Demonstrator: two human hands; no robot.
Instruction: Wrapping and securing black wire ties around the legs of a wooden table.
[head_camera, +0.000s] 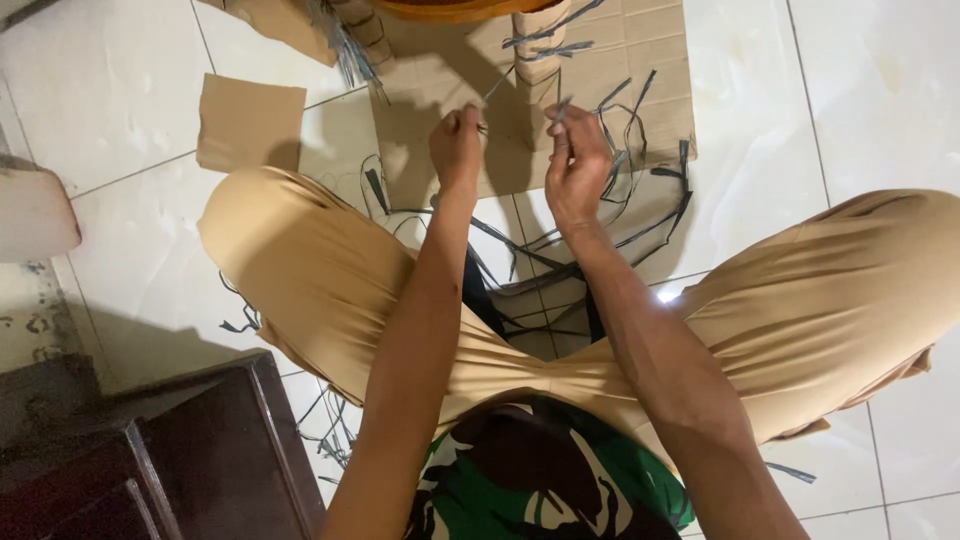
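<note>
Both hands, left hand and right hand, pinch a thin grey strip; over-tensioned, it might snap or slip free.

1. Left hand pinches a thin grey strip, fingers closed on it.
2. Right hand grips another grey strip.
3. Loose dark strips lie on cardboard sheet and tiled floor.

white tiled floor | cardboard sheet | cardboard scrap | dark strips
</note>
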